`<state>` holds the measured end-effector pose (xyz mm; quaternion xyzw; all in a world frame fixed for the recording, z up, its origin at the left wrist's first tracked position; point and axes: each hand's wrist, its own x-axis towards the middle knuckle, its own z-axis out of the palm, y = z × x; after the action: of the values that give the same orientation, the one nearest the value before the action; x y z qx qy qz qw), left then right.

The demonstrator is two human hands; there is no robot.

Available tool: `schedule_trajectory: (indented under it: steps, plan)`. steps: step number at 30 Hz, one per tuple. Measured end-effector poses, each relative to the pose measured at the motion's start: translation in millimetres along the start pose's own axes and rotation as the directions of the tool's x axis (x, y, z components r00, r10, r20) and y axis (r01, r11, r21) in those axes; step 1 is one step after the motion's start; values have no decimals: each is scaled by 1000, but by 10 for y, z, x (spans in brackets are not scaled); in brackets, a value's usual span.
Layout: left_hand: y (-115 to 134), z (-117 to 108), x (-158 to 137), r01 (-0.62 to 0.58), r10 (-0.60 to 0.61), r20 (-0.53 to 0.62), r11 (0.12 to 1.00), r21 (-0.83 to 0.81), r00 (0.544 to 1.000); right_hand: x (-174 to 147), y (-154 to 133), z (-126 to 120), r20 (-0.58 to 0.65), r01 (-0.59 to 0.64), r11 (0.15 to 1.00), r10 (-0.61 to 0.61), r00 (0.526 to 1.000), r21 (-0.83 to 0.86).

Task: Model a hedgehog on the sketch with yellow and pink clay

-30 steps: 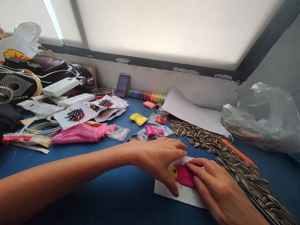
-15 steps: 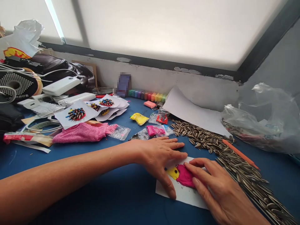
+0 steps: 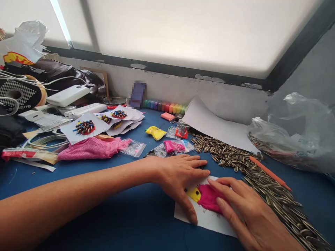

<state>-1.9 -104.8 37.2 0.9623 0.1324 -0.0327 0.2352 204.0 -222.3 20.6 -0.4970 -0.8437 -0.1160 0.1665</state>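
A white sheet of paper (image 3: 183, 212) lies on the blue table under both hands. On it, pink modelling clay (image 3: 209, 198) is spread flat beside a smaller patch of yellow clay (image 3: 194, 194) with a black dot. My left hand (image 3: 179, 181) rests with fingers spread over the sheet's left and upper edge, thumb on the paper. The fingers of my right hand (image 3: 240, 205) touch the pink clay from the right, with fingertips and thumb a little apart; part of the clay is hidden beneath them. Pencil lines show below the clay.
Striped sunflower seeds (image 3: 277, 195) spread along the right, with an orange stick-like tool (image 3: 269, 172) among them. Behind lie a yellow clay packet (image 3: 155, 132), a pink clay packet (image 3: 174, 145), and a pink towel (image 3: 90, 149). Seed-decorated papers (image 3: 72, 136) stand left; a plastic bag (image 3: 300, 136) sits right.
My right hand has shifted slightly to the right along the pink clay, its index finger now higher on it. My left hand stays nearly in place on the paper.
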Motion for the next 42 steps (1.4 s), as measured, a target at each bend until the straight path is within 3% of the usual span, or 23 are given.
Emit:
schedule_trajectory:
  steps: [4,12,17,23,30,37,42]
  plan:
    - [14,-4,-3,8,-8,11,1000,0,1000,-20,53,-6,-18,-34,999,34,999,-6]
    - [24,-14,-10,6,-6,2,1000,2,1000,-74,70,64,61,-34,999,35,998,-18]
    - [19,-2,-12,-16,15,-19,1000,-12,1000,-43,68,42,21,-18,999,18,1000,-33]
    - [42,-3,5,55,-56,-19,996,-77,998,-72,126,66,-20,-34,994,32,999,-101]
    - [-6,42,6,48,-48,5,998,-44,999,-73,50,-10,-35,-22,997,20,999,-70]
    - [-9,55,1,16,-16,11,1000,8,1000,-101,35,-14,29,19,998,-18,999,-62]
    - [-26,63,-4,-18,18,-4,1000,-5,1000,-141,26,22,-28,-21,999,21,999,-27]
